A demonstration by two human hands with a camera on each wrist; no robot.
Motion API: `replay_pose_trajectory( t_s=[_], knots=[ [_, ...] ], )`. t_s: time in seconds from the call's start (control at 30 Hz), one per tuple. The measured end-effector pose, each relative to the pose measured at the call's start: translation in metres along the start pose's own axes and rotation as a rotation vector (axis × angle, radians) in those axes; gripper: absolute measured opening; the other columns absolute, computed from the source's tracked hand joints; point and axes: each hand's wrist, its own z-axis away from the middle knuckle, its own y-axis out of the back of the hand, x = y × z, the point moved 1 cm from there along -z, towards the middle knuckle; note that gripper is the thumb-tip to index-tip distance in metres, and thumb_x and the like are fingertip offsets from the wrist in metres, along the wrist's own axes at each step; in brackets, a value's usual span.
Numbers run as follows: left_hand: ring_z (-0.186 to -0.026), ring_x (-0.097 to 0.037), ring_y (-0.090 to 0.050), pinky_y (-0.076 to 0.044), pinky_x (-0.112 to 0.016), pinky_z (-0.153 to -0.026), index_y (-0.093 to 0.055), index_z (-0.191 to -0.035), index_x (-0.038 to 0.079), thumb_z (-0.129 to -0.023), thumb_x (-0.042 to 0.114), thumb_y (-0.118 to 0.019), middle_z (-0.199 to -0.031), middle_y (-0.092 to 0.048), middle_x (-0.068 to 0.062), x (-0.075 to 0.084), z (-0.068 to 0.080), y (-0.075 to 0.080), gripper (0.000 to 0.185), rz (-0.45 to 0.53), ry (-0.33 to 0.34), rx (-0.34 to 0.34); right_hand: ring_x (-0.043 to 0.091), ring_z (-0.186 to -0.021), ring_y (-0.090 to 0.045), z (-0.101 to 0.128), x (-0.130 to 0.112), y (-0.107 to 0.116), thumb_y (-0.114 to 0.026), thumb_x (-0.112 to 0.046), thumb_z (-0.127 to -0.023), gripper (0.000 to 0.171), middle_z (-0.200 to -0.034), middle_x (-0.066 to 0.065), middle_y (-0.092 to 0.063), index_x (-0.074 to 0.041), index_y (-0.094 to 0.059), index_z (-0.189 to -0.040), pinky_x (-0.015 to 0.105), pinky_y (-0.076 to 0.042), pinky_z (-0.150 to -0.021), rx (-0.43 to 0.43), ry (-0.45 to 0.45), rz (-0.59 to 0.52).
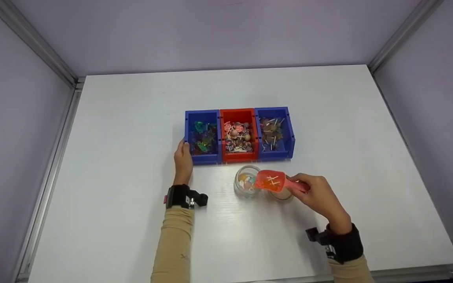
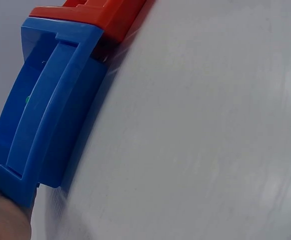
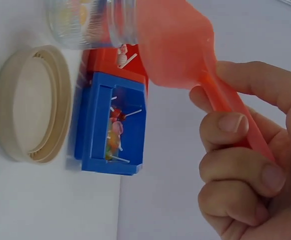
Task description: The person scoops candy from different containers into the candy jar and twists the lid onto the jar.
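My right hand point(image 1: 317, 192) grips the handle of a translucent red scoop point(image 3: 175, 42), with fingers curled round it. Candies with short white sticks lie in the scoop, whose front edge overlaps the mouth of a clear glass jar point(image 1: 246, 190). Colourful candies show inside the jar. Partly under the scoop in the head view lies a round beige lid point(image 3: 0, 105), flat on the table. My left hand point(image 1: 183, 161) rests against the outer side of the left blue bin point(image 1: 206, 158), fingers fairly straight along its wall.
Three joined bins stand behind the jar: the left blue one, a red bin point(image 1: 240, 157) of small lollipops, and a right blue bin point(image 1: 275, 154) of wrapped lollipops. The white table point(image 1: 124, 137) is bounded by pale walls and metal rails.
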Motion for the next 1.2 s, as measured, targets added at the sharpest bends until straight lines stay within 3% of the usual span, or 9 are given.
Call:
replay_pose_trajectory(
  t_s=[0.27, 0.67, 1.0, 1.2],
  knots=[
    [-0.149, -0.031, -0.026, -0.022, -0.041, -0.126, -0.029, -0.15, 0.0, -0.105, 0.025, -0.029, -0.157, -0.031, -0.019, 0.0, 0.0, 0.0, 0.051, 0.009, -0.005, -0.01, 0.005, -0.055, -0.042, -0.004, -0.015, 0.006, -0.076, -0.011, -0.081, 0.013, -0.068, 0.008, -0.068, 0.0, -0.075, -0.088, 0.015, -0.038, -0.05, 0.021, 0.0, 0.041],
    [-0.149, -0.032, -0.027, -0.023, -0.041, -0.125, -0.031, -0.149, -0.001, -0.105, 0.023, -0.029, -0.156, -0.033, -0.02, -0.001, 0.0, 0.0, 0.05, 0.021, -0.026, 0.0, 0.004, -0.055, -0.041, 0.0, -0.016, 0.005, -0.077, -0.008, -0.079, 0.014, -0.07, 0.009, -0.07, 0.001, -0.075, -0.09, 0.015, -0.037, -0.05, 0.037, -0.009, 0.041],
    [-0.146, -0.033, -0.032, -0.026, -0.042, -0.124, -0.036, -0.146, -0.003, -0.104, 0.02, -0.032, -0.153, -0.038, -0.021, -0.001, -0.001, -0.001, 0.048, 0.021, -0.054, 0.03, 0.002, -0.052, -0.036, 0.001, -0.014, 0.003, -0.076, -0.008, -0.08, 0.015, -0.059, 0.003, -0.057, 0.001, -0.073, -0.091, 0.016, -0.031, -0.049, 0.031, -0.026, 0.031],
    [-0.148, -0.031, -0.028, -0.024, -0.041, -0.125, -0.032, -0.149, -0.001, -0.105, 0.023, -0.03, -0.156, -0.034, -0.019, -0.003, -0.001, 0.0, 0.05, 0.025, -0.028, 0.009, 0.0, -0.051, -0.033, 0.001, -0.014, 0.002, -0.075, -0.009, -0.081, 0.014, -0.056, 0.0, -0.05, 0.001, -0.072, -0.091, 0.016, -0.028, -0.049, 0.028, -0.025, 0.032]
  ],
)
